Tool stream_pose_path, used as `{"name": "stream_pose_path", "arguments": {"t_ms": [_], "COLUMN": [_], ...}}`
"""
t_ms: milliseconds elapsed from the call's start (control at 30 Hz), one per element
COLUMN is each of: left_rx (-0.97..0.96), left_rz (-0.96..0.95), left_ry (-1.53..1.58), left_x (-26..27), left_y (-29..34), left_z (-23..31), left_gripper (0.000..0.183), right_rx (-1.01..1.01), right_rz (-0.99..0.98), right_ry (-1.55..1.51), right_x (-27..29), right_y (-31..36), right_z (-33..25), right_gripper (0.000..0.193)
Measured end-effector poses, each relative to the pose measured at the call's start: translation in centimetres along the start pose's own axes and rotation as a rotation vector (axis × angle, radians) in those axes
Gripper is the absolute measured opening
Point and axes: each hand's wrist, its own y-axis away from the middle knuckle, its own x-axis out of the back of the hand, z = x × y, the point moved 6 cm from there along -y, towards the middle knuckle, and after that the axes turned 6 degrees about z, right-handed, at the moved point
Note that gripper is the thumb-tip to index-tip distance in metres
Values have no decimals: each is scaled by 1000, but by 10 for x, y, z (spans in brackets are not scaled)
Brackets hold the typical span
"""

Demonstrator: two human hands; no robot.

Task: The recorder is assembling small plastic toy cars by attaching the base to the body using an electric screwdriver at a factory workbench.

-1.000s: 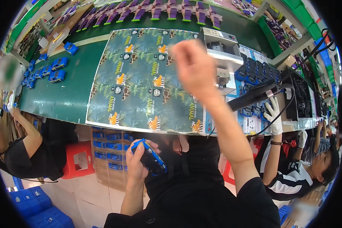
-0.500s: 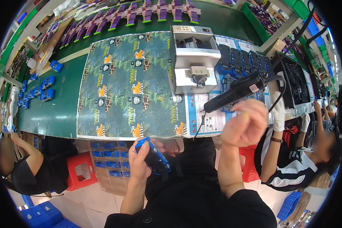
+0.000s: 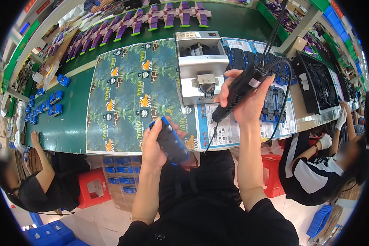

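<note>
My left hand (image 3: 151,149) is closed around a blue toy car (image 3: 173,142), held just over the table's front edge with its black underside facing up. My right hand (image 3: 252,102) is wrapped about a black electric screwdriver (image 3: 241,88), whose cord runs up from its top end. The tool slants, its bit end pointing down and to the left, apart from the car. Behind it stands a silver screw feeder (image 3: 201,67). Beside the feeder, black toy-car undersides with blue edges (image 3: 272,104) lie in rows on printed sheets.
A black bin of dark parts (image 3: 322,84) sits at the right. Several blue toy cars (image 3: 55,98) stand on the green table at left. Purple toy pieces (image 3: 153,20) line the back. Co-workers sit on both sides; a carton of blue cars (image 3: 123,170) is below the table edge.
My right hand has risen and taken hold of the hanging screwdriver, which now slants more steeply. The car in my left hand has come up slightly and turned, showing more of its underside.
</note>
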Motion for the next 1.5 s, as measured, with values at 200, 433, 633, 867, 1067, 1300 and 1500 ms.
{"name": "stream_pose_path", "arguments": {"t_ms": [200, 433, 633, 867, 1067, 1300, 1500], "left_rx": [4, -9, -74, -161, -209, -292, -260], "left_rz": [-57, -75, -39, -24, -44, -75, -56], "left_ry": [-66, -93, -206, -274, -322, -394, -370], "left_x": [-1, -1, -10, -14, -16, -15, -17], "left_y": [-7, -5, -2, 0, 2, -1, 5], "left_z": [-11, -12, -14, -13, -10, -12, -7], "left_gripper": [35, 34, 35, 39, 37, 37, 36], "right_rx": [-57, 121, 419, 440, 374, 394, 258], "right_rz": [-18, -126, -49, 1, -4, 26, -21], "right_ry": [-81, -159, -36, 393, 656, 426, 554], "right_x": [-4, -29, -58, -68, -97, -80, -95], "right_y": [-4, 11, -7, -19, -31, -39, -39], "right_z": [6, -13, -48, -26, -22, -25, -20], "right_gripper": [95, 85, 115, 109, 99, 89, 81]}}
